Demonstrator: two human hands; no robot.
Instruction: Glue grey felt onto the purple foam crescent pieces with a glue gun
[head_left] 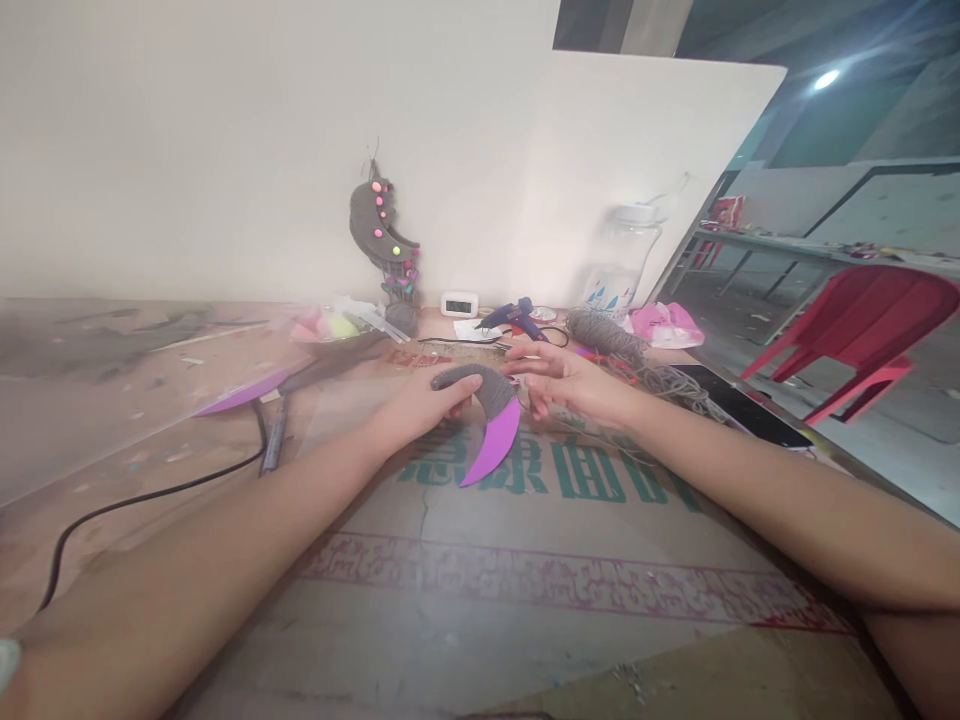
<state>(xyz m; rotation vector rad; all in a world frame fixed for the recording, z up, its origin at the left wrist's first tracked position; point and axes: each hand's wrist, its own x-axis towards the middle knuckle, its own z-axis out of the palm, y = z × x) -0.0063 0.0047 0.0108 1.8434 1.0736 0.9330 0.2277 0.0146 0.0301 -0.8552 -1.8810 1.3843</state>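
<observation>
A purple crescent moon cutout [491, 445] is tilted over the cardboard, its upper part wrapped in grey yarn [486, 388] and its lower tip bare. My left hand [427, 405] grips the wrapped end, thumb on top and fingers beneath. Just right of the crescent is my right hand [559, 383], its fingers apart and slightly curled. A thin yarn strand runs by its fingertips toward a loose grey skein [607, 335]; whether the fingers touch it is unclear.
A finished moon ornament [375, 225] with pompoms hangs at the white board. Behind my hands are a small digital clock [459, 303], a glue gun [517, 316] and a clear bottle [619, 260]. A phone [739, 405] lies right; a black cable [150, 502] curves left.
</observation>
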